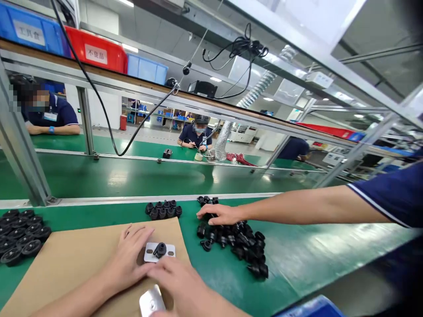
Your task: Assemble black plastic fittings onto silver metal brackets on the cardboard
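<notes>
On a brown cardboard sheet (89, 251), a small white plate (150, 254) with slots carries a black plastic fitting (160, 250). My left hand (130, 255) is at the plate's left side, fingers stretched out and thumb pointing toward its front edge. My right hand (185, 281) is in front of the plate, slightly blurred, its fingers apart and reaching toward my left thumb. Under and beside it is a shiny silver metal piece (152, 301); whether the hand touches it, I cannot tell.
A co-worker's hand (223, 214) reaches from the right into a pile of black fittings (244, 240). Upright black fittings (163, 211) stand in rows behind the cardboard. Round black parts (23, 235) lie at left. A metal frame post (24, 145) rises there. A blue bin (310, 308) is bottom right.
</notes>
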Action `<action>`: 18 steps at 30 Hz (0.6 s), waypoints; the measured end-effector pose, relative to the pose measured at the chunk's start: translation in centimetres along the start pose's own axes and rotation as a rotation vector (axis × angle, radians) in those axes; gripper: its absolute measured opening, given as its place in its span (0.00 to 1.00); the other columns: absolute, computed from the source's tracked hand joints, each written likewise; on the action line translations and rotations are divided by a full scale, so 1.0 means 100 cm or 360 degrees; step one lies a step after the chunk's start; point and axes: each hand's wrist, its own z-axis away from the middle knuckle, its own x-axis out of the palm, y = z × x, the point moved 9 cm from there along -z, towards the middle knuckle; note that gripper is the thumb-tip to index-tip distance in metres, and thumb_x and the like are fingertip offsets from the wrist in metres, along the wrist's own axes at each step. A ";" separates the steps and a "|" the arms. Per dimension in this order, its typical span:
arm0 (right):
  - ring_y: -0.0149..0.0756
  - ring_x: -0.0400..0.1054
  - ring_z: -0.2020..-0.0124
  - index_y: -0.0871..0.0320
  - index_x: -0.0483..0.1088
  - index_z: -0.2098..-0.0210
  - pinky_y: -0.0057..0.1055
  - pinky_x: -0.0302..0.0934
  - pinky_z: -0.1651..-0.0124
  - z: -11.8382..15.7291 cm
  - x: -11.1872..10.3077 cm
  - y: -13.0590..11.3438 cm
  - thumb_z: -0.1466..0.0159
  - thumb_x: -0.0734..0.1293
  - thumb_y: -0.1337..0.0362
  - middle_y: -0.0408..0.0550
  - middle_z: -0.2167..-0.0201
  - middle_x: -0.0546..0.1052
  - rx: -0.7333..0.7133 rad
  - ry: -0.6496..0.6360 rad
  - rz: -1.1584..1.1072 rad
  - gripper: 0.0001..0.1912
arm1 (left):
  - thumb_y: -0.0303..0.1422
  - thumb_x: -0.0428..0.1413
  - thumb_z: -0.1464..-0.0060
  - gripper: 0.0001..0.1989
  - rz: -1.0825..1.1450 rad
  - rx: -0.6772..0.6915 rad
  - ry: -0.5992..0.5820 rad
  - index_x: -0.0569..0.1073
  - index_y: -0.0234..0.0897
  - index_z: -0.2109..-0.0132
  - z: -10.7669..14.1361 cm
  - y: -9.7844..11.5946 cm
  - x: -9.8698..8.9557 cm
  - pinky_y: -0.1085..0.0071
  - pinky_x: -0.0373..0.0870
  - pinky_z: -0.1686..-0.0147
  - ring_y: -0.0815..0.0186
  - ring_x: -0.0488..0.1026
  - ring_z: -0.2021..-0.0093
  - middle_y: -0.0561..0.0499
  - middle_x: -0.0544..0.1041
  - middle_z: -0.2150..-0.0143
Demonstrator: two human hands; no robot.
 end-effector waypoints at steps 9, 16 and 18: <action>0.32 0.70 0.70 0.55 0.80 0.67 0.28 0.57 0.67 -0.038 -0.033 0.057 0.35 0.77 0.64 0.40 0.72 0.74 0.0570 0.0246 -0.0306 0.05 | 0.48 0.65 0.37 0.25 0.0010 0.0026 -0.0103 0.73 0.46 0.38 0.000 -0.003 0.004 0.38 0.68 0.36 0.46 0.76 0.42 0.44 0.80 0.44; 0.39 0.73 0.65 0.57 0.79 0.59 0.34 0.65 0.63 -0.027 -0.096 0.026 0.25 0.68 0.58 0.50 0.66 0.80 0.0179 0.0722 -0.0123 0.11 | 0.43 0.64 0.36 0.18 0.0072 0.0011 -0.0167 0.74 0.46 0.42 -0.005 0.003 0.003 0.41 0.69 0.38 0.48 0.75 0.43 0.45 0.80 0.46; 0.36 0.72 0.70 0.57 0.79 0.59 0.32 0.63 0.69 -0.024 -0.112 0.012 0.24 0.67 0.56 0.48 0.68 0.79 -0.0029 0.0832 -0.0100 0.13 | 0.44 0.65 0.36 0.19 0.0091 -0.0006 -0.0189 0.74 0.45 0.43 -0.006 0.005 0.002 0.43 0.69 0.38 0.48 0.76 0.44 0.45 0.80 0.47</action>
